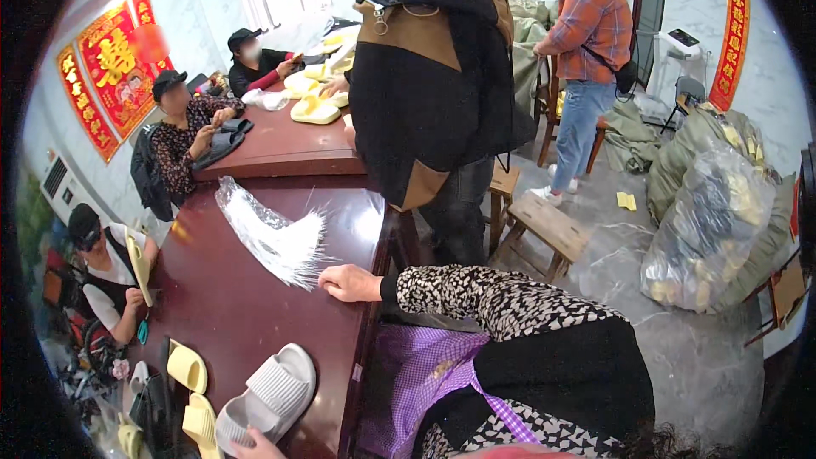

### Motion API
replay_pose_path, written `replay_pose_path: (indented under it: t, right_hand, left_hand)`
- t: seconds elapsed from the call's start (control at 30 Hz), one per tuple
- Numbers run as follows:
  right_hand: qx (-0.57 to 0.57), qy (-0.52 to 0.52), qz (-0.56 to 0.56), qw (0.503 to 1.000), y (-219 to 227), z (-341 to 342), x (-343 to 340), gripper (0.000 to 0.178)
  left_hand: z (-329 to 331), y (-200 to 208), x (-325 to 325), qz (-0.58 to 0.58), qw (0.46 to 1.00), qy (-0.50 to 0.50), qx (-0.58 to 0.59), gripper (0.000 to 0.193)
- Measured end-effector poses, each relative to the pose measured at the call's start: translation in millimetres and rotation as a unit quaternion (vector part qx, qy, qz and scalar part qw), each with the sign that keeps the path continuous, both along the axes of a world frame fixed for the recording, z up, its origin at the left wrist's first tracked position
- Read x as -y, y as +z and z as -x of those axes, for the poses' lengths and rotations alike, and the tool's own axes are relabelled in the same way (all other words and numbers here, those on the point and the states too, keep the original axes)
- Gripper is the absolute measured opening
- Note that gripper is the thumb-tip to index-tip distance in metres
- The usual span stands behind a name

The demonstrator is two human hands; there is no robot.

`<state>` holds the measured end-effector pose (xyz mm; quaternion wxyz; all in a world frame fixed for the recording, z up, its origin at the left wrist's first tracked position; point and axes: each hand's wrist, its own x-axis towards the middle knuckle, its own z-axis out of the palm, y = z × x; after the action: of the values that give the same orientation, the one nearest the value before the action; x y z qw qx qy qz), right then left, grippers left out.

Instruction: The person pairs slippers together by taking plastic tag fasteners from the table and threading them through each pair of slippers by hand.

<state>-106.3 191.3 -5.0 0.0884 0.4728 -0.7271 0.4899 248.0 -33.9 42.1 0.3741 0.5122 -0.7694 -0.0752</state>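
Note:
My right hand (347, 283), in a black-and-white patterned sleeve, is at the right edge of a dark red table (204, 263). Its fingers are curled together at the loose ends of a bundle of thin white plastic strands (289, 242). Whether a strand is pinched in them is too small to tell. At the lower edge, only part of my left hand (257, 446) shows, its fingers on the near end of grey ribbed slippers (268, 399). Just left of these lie a yellow slipper (200, 421) and another yellow slipper (186, 369).
Across the table, a seated person (106, 280) holds a yellow slipper. Beyond, two seated people handle footwear beside a yellow pile (316, 109). A standing person (433, 76) blocks the middle. Wooden stools (548, 225) and a stuffed clear plastic bag (710, 221) stand right.

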Motion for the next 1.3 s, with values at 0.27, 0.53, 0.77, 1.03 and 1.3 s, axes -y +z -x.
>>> replay_pose_path:
  t: [0.27,0.53,0.77,1.03,1.3]
  right_hand:
    - [0.011,0.011,0.007,1.000,0.6,2.5,0.0,0.013]
    - [-0.001,0.014,0.001,1.000,3.9,2.0,-1.1,0.010]
    - [-0.003,0.005,0.010,1.000,-0.1,2.5,0.1,0.010]
    - [-0.010,0.009,-0.011,1.000,5.4,0.1,-2.4,0.011]
    - [0.009,0.008,0.003,1.000,10.5,-0.8,-4.9,0.012]
  left_hand:
    - [62.6,-11.9,21.6,-0.044,0.995,-0.082,0.028,0.063]
    - [76.8,-10.1,45.6,-0.098,0.983,-0.158,0.009,0.064]
    - [92.5,-17.1,51.4,-0.077,0.974,-0.207,-0.047,0.064]
    - [89.7,-24.3,37.9,-0.001,0.978,-0.205,-0.040,0.069]
    - [86.4,-18.1,27.3,-0.010,0.975,-0.197,-0.104,0.062]
